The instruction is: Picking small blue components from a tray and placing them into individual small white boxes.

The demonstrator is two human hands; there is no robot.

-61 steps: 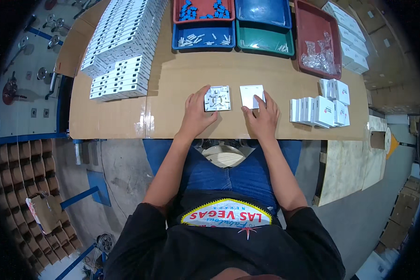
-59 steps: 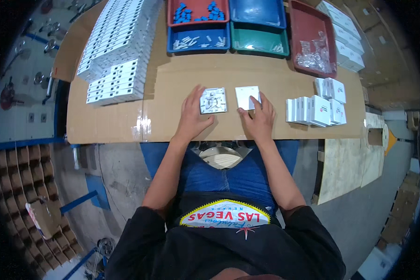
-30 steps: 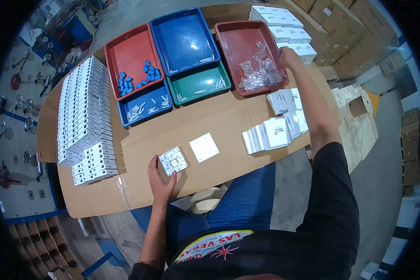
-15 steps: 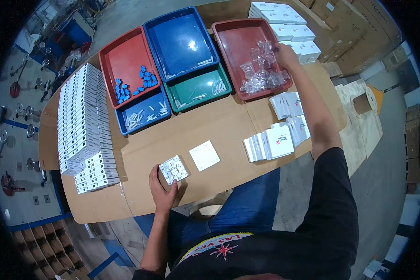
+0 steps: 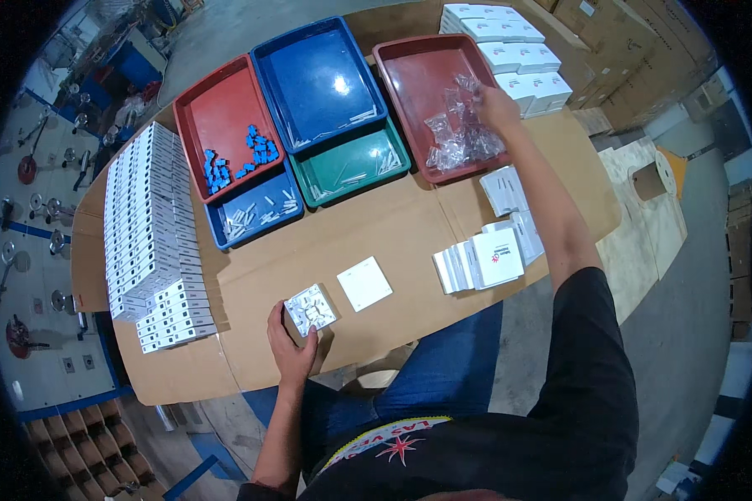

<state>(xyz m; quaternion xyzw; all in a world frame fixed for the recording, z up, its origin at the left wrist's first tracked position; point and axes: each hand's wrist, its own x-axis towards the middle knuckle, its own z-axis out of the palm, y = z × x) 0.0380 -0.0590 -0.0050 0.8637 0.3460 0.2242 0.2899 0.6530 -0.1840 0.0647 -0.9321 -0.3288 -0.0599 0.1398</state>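
My left hand [image 5: 294, 349] grips a white square plastic housing [image 5: 311, 309] by its left and near edges; its moulded inside faces up. Just to the right of it lies a flat white square plate [image 5: 364, 284], touched by neither hand. Out at the far right, my right hand [image 5: 496, 110] reaches over the right side of a dark red tray [image 5: 409, 67]. Its fingers are closed on a small clear plastic bag [image 5: 468, 83]. Several more clear bags [image 5: 466, 142] with small contents lie heaped in the tray's near end.
Blue pieces fill part of a red tray [image 5: 217, 92]. Blue trays [image 5: 313, 67] and a green tray [image 5: 334, 167] hold thin strips. White boxes are stacked at left [image 5: 146, 217] and far right [image 5: 510, 54]. Folded leaflets [image 5: 485, 259] stand near my right arm.
My right hand has shifted left over the dark red tray, with a clear bag at its fingers. My left hand still holds the white housing in the same place.
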